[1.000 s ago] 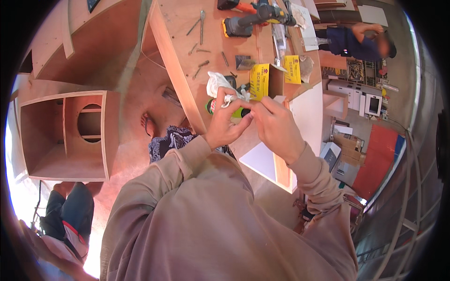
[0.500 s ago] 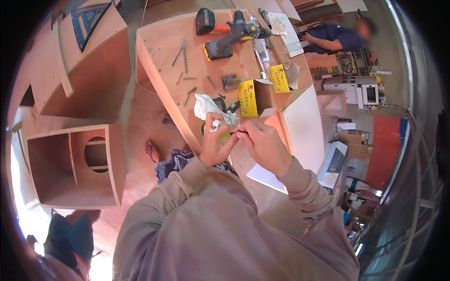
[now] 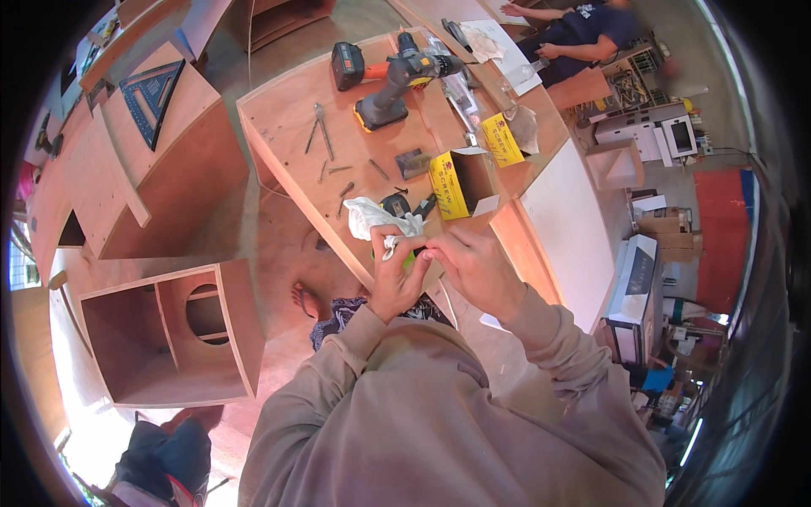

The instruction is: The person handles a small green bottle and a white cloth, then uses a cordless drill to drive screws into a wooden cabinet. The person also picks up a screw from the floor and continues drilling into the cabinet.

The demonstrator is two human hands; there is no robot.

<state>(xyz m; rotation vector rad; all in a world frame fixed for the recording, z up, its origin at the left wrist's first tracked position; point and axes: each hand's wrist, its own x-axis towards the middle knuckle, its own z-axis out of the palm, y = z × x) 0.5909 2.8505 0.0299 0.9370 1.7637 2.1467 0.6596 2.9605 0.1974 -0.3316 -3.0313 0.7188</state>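
Observation:
My left hand (image 3: pixel 395 279) is closed round a crumpled white cloth or thin bag (image 3: pixel 372 220), which spills out above the fingers. Close beside it, my right hand (image 3: pixel 475 269) is pinched, its fingertips meeting those of the left. Whatever lies between the fingertips is too small and covered to name. A bright green patch shows behind my left fingers, mostly hidden. Just beyond the hands on the wooden worktop (image 3: pixel 291 114) are a dark tape-measure-like object (image 3: pixel 395 204) and an open yellow screw box (image 3: pixel 452 188).
A cordless drill (image 3: pixel 393 93), loose bits (image 3: pixel 324 133) and a second yellow box (image 3: pixel 504 139) lie on the worktop. Left stand an open wooden cabinet (image 3: pixel 169 384) and a panel with a blue triangular square (image 3: pixel 152 97). Another person (image 3: pixel 579 38) stands at the far right.
The view has shifted, so the surroundings sit differently. Both hands stay together at the fingertips; the small dark piece seen between them earlier is now mostly covered. The other person's arms have moved.

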